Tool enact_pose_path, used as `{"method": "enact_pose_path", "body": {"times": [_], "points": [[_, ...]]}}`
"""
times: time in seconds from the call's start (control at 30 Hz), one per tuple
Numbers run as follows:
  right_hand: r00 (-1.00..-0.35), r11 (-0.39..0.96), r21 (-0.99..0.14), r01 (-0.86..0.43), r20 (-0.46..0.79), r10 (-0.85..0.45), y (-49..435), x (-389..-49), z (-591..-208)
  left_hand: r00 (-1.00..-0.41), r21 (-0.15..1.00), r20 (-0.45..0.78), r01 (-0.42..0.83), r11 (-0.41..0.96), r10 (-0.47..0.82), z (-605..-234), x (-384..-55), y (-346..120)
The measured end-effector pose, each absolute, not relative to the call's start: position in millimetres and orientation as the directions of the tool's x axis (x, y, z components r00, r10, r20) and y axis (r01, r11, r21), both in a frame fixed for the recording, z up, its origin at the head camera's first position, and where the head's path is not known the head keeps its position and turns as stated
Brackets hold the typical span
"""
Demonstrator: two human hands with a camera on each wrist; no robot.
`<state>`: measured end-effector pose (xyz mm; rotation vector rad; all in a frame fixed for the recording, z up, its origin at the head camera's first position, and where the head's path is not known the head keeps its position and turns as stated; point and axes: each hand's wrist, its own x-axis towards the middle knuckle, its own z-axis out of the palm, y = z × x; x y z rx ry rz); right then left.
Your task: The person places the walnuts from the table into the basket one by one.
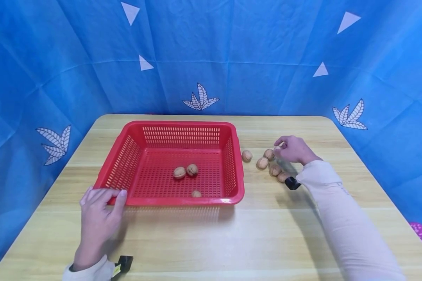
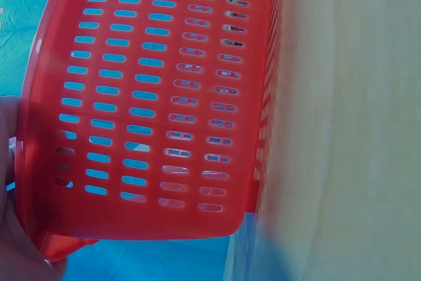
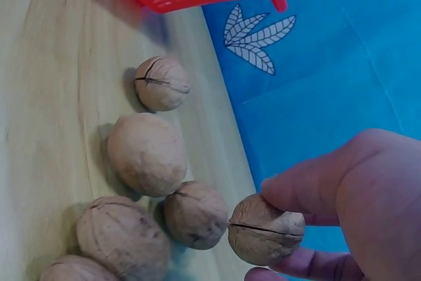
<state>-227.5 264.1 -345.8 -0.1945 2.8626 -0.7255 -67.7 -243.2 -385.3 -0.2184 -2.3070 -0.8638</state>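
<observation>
A red plastic basket (image 1: pixel 183 201) with slotted walls stands on the left half of the table, three walnuts (image 1: pixel 179 172) on its floor. My left hand (image 1: pixel 100 212) grips the basket's near left corner, thumb over the rim; the left wrist view shows the slotted wall (image 2: pixel 151 110) close up. To the right of the basket, my right hand (image 1: pixel 293 150) pinches a walnut (image 3: pixel 266 229) between thumb and fingers. Beside that hand several loose walnuts (image 1: pixel 262 163) lie on the wood, one (image 1: pixel 247 156) close to the basket's right wall.
The pale wooden table (image 1: pixel 204 242) has rounded far corners. Blue patterned cloth (image 1: pixel 267 50) hangs behind it and on both sides. A small black device (image 1: pixel 293 183) is worn at the right wrist, another (image 1: pixel 125 264) at the left.
</observation>
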Motion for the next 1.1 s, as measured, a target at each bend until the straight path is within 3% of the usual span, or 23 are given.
{"method": "enact_pose_path", "body": {"times": [0.4,1.1], "points": [[-0.982,0.864,-0.495,-0.089,-0.103,-0.16,255.3,-232.8,-334.4,-0.742,0.516,0.667,0.399,0.758,-0.063,-386.7,-68.7,-243.4],[-0.979,0.824,-0.547,-0.149,-0.033,-0.199,219.3,-239.7,-310.5,-0.755,0.518,0.651,0.375,0.769,-0.071,-387.2,-67.5,-242.9]]}}
